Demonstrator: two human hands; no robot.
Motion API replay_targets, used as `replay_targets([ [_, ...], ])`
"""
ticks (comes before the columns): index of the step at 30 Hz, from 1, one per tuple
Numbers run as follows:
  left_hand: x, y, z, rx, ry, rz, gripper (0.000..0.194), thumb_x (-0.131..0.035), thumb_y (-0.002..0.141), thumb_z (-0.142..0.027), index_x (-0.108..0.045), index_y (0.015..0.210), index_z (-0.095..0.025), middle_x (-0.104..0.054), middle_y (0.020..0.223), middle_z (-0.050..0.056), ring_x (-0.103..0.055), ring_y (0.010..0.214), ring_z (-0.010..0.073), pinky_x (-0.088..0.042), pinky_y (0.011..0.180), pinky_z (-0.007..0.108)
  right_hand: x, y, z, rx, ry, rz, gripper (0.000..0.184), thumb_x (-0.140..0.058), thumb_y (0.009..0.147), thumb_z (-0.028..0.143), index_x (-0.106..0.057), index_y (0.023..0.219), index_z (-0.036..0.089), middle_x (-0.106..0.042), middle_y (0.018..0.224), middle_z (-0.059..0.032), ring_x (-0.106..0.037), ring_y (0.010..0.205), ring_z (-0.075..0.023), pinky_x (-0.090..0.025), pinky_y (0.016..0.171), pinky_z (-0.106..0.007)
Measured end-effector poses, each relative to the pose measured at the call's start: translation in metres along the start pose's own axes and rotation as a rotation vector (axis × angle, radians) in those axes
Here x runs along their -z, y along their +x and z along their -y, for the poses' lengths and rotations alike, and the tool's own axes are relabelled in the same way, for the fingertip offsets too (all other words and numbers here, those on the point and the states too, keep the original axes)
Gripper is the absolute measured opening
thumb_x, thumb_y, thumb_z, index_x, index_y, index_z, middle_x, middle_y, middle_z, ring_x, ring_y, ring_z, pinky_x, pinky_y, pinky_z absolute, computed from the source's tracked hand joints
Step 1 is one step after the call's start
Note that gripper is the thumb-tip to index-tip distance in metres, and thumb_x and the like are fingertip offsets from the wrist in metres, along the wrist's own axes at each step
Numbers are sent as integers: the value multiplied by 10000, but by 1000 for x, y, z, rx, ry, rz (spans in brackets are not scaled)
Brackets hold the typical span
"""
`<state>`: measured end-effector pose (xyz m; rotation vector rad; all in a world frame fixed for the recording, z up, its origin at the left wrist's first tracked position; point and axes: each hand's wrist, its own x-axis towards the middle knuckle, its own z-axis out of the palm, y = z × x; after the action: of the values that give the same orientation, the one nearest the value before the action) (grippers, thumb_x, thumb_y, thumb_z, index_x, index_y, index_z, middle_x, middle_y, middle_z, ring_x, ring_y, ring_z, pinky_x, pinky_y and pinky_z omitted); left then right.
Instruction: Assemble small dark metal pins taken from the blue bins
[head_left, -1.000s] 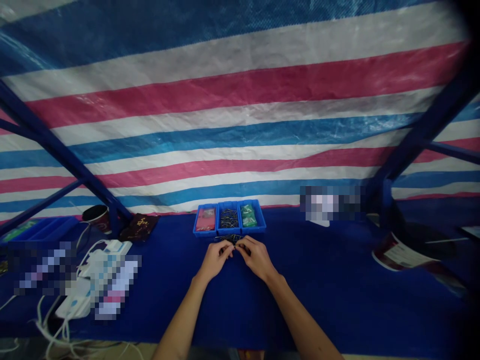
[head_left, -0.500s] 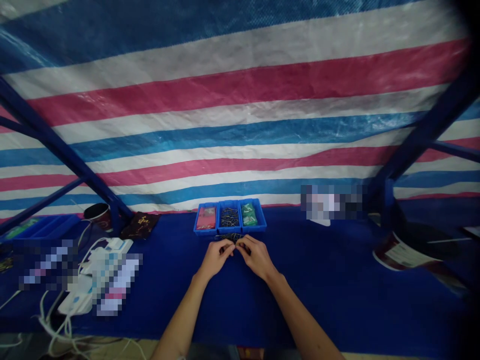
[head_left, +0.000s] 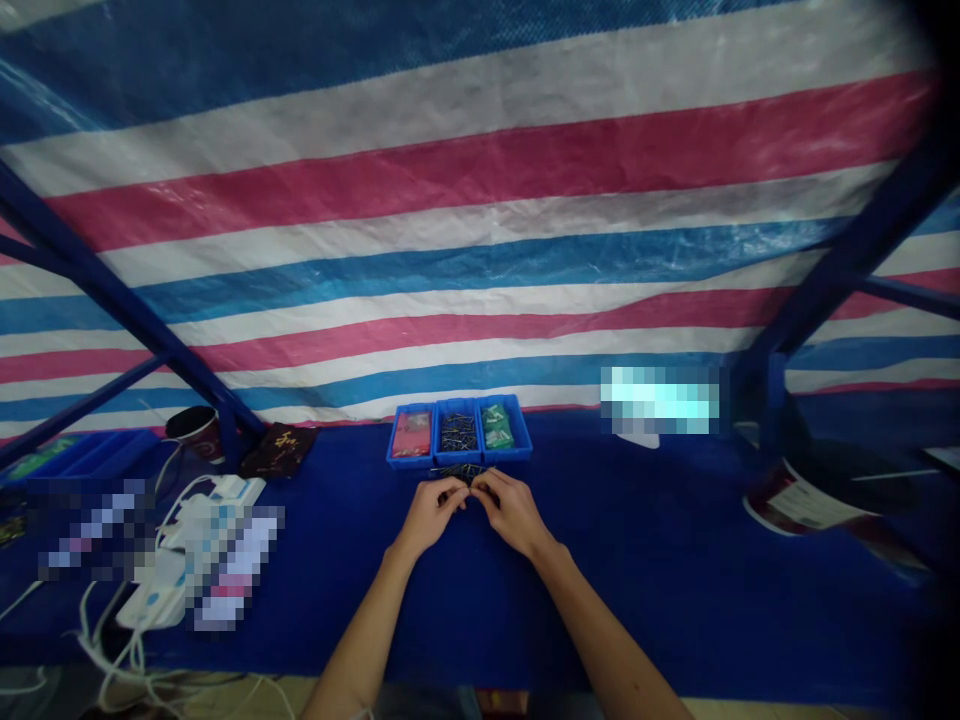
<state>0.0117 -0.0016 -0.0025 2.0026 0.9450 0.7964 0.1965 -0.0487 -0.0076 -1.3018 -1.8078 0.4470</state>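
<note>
Head view: the left hand and right hand are pinching close together at centre, fingertips meeting on a small dark piece, its exact form too small to tell, with a loose bunch of thin dark pins lying just beyond at 12 o'clock. Further out at 12 o'clock, a blue three-compartment tray is sitting on a blue cloth, holding a red packet, more pins and a green packet, left to right.

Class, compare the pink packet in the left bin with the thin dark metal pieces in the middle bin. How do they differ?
The pink packet is one flat item; the thin dark metal pieces are many and loose. The packet is bright pink-red; the pieces are dark with metallic glints. Both lie in neighbouring blue bins.
</note>
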Motion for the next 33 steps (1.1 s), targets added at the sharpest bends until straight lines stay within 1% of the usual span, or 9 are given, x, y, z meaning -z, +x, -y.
replay_targets([
  [11, 0, 0, -4, 0, 11, -9, 351, -531, 970, -391, -704, 786, -148, -670, 672, 19, -577, 614, 135, -410, 628, 218, 1, 0, 1, -5, 0, -9, 137, -518, 975, 207, -643, 929, 237, -665, 871, -17, -630, 752, -168, -451, 690, -263],
  [18, 0, 0, -2, -3, 7, 1, 328, -530, 974, -373, -694, 796, -151, -666, 672, 11, -581, 613, 130, -403, 629, 212, 0, 0, 0, -16, -1, 1, 138, -519, 972, 200, -645, 936, 242, -658, 875, -14, -623, 750, -163, -445, 677, -259],
  [26, 0, 0, -2, 7, 19, -2, 362, -516, 975, -408, -697, 798, -150, -670, 672, 19, -581, 616, 135, -406, 627, 216, -1, 0, -1, -11, -8, -2, 128, -525, 976, 211, -643, 933, 238, -654, 867, -9, -621, 745, -160, -436, 672, -258],
  [33, -1, 0, -3, -4, 14, -4, 399, -509, 976, -439, -701, 781, -148, -670, 673, 24, -580, 615, 140, -419, 630, 225, 0, 0, 0, 2, -1, -8, 157, -504, 991, 230, -649, 930, 237, -679, 895, -27, -644, 779, -178, -464, 711, -275],
])
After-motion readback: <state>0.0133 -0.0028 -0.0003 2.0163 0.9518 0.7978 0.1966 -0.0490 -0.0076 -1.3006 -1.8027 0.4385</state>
